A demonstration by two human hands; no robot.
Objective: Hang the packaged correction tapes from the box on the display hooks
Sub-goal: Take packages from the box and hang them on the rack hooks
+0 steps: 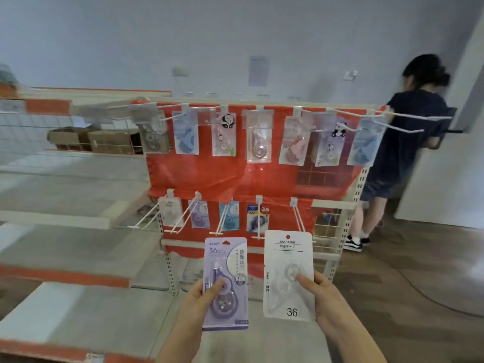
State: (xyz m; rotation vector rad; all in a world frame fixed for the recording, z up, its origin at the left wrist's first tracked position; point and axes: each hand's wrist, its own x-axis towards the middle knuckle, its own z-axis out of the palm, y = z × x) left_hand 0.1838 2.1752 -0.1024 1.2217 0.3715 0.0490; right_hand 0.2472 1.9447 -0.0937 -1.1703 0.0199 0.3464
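Held nearest us, left to right:

1. Our left hand (195, 301) pinches the purple correction tape pack (226, 282), thumb on the front over the blister, fingers hidden behind. We grip it low and upright, which we judge keeps the hang hole at the top free for a hook.

2. Our right hand (327, 299) pinches the white correction tape pack (289, 275) the same way, thumb on the clear blister. The two packs stand side by side, just apart, both faces toward us, presumably so that we can match each to its row.

Beyond them, left to right:

3. Grey shelves (65, 247), with cardboard boxes (94, 140) behind wire mesh. Which box supplies the packs we cannot tell.

4. Red display panel (209, 176): an upper row of hooks (183, 115) with hanging packs; a lower row with four stocked hooks and one empty hook (298, 218) just above the white pack.

5. A person (400, 153) stands at far right, facing away.
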